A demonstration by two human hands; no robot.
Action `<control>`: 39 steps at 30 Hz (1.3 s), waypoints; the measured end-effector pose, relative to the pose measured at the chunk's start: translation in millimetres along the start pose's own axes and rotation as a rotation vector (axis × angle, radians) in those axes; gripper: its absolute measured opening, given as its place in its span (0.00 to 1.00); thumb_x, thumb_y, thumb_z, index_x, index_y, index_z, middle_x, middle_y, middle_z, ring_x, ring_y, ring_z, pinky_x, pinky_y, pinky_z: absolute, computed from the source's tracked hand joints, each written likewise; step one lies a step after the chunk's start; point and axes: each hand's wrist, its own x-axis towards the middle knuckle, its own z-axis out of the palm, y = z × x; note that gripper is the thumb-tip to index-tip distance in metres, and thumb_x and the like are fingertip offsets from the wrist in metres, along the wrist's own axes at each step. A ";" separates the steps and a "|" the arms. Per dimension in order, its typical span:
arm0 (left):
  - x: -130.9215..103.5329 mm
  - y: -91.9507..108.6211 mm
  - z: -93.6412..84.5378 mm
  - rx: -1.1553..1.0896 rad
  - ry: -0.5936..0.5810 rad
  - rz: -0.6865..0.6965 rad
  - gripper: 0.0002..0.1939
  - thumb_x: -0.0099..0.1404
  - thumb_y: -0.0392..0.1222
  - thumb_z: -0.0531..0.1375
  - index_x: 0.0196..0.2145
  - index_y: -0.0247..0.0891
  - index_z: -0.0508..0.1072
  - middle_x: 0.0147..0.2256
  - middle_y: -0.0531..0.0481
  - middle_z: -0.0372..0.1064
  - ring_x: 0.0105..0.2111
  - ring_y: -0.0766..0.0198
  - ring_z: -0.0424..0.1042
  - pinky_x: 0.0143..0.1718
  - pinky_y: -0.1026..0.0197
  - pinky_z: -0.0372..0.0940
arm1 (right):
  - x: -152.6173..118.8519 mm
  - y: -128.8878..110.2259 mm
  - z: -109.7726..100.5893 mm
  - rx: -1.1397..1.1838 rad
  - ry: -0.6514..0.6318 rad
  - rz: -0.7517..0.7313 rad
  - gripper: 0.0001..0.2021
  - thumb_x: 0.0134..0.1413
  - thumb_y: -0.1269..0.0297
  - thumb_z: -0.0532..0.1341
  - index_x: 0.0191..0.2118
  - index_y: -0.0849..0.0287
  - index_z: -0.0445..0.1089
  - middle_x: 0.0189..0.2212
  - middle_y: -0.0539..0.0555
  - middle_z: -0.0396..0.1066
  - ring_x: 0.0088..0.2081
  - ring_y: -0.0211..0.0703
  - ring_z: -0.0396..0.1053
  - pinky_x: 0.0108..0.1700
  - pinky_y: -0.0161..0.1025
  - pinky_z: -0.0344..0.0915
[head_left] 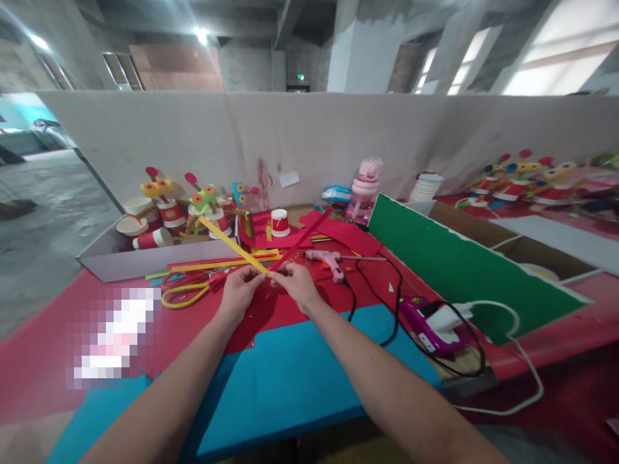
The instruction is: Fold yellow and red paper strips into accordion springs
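A yellow paper strip (232, 243) and a red paper strip (304, 236) meet at their near ends in a V shape, held above the red tabletop. My left hand (242, 291) pinches the yellow strip at the joined end. Close beside it, my right hand (294, 283) is closed on the red strip at the same corner. The fingertips of both hands nearly touch. Just beyond my right hand lies a pink glue gun (327, 263). Scissors with yellow handles (186, 295) rest left of my left hand, near more coloured strips (193, 264).
Paper-cup figures (206, 200) stand in a white box (145, 263) at the back left. A red-and-white cup (280, 223) is behind the hands. Blue board (290, 380) lies in front; a green panel (449, 264) and purple power strip (435, 328) with cables are right.
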 end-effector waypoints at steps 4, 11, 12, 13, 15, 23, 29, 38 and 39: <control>-0.3 2.7 1.6 -0.127 -0.067 -0.026 0.12 0.51 0.46 0.67 0.29 0.34 0.74 0.24 0.51 0.69 0.26 0.67 0.66 0.30 0.64 0.60 | -0.9 -1.2 -0.1 -0.058 -0.012 -0.042 0.14 0.39 0.54 0.68 0.25 0.62 0.73 0.21 0.53 0.74 0.26 0.41 0.72 0.34 0.39 0.69; 0.1 3.6 -1.1 -0.001 -0.015 0.012 0.12 0.50 0.46 0.68 0.25 0.34 0.74 0.23 0.51 0.69 0.25 0.67 0.65 0.29 0.65 0.58 | -4.0 -3.7 0.7 -0.101 -0.027 -0.042 0.14 0.38 0.54 0.68 0.24 0.62 0.75 0.21 0.53 0.75 0.25 0.42 0.72 0.33 0.40 0.69; 0.0 3.5 -1.0 -0.005 -0.019 0.013 0.12 0.51 0.46 0.67 0.25 0.34 0.74 0.23 0.51 0.69 0.25 0.67 0.65 0.29 0.65 0.58 | -4.2 -3.7 0.9 -0.085 -0.020 -0.036 0.14 0.37 0.54 0.68 0.24 0.62 0.75 0.21 0.53 0.74 0.25 0.42 0.72 0.33 0.40 0.69; -0.2 3.2 -0.8 -0.025 -0.029 0.008 0.12 0.51 0.46 0.67 0.26 0.34 0.74 0.23 0.51 0.69 0.25 0.67 0.65 0.30 0.65 0.58 | -4.3 -3.2 1.2 -0.060 -0.010 -0.029 0.14 0.37 0.54 0.68 0.24 0.61 0.75 0.21 0.53 0.75 0.26 0.43 0.72 0.34 0.40 0.70; -0.6 2.5 0.1 -0.091 -0.069 -0.018 0.12 0.51 0.46 0.67 0.28 0.34 0.74 0.24 0.51 0.69 0.26 0.66 0.66 0.31 0.64 0.60 | -4.1 -1.3 2.2 0.006 0.005 -0.014 0.14 0.36 0.54 0.69 0.22 0.61 0.75 0.21 0.53 0.75 0.26 0.43 0.73 0.35 0.41 0.71; -0.8 5.7 1.4 -0.124 -0.038 -0.049 0.13 0.49 0.46 0.68 0.25 0.34 0.72 0.21 0.53 0.66 0.23 0.69 0.63 0.28 0.65 0.58 | 3.7 1.8 -2.7 0.024 0.073 0.010 0.17 0.39 0.50 0.68 0.23 0.62 0.74 0.17 0.51 0.71 0.21 0.37 0.67 0.30 0.37 0.68; -0.1 9.9 -1.0 -0.172 0.019 -0.073 0.14 0.46 0.46 0.69 0.23 0.34 0.70 0.19 0.54 0.64 0.20 0.70 0.61 0.25 0.66 0.57 | 18.6 -16.0 -31.0 0.042 0.267 -0.149 0.17 0.39 0.50 0.67 0.21 0.60 0.71 0.17 0.49 0.69 0.20 0.35 0.65 0.29 0.35 0.66; 4.9 6.9 -7.5 -0.237 0.076 -0.117 0.15 0.44 0.45 0.70 0.23 0.34 0.72 0.19 0.54 0.64 0.20 0.71 0.61 0.23 0.67 0.57 | 33.9 -34.8 -74.2 0.312 0.609 -0.335 0.13 0.42 0.55 0.66 0.27 0.59 0.69 0.19 0.45 0.66 0.20 0.31 0.63 0.28 0.32 0.65; 5.0 7.4 -7.6 -0.259 0.078 -0.124 0.15 0.44 0.45 0.71 0.24 0.34 0.72 0.19 0.54 0.64 0.20 0.71 0.61 0.23 0.67 0.58 | 34.2 -33.6 -73.4 0.328 0.617 -0.342 0.12 0.42 0.55 0.66 0.28 0.58 0.69 0.20 0.45 0.66 0.21 0.30 0.63 0.27 0.32 0.65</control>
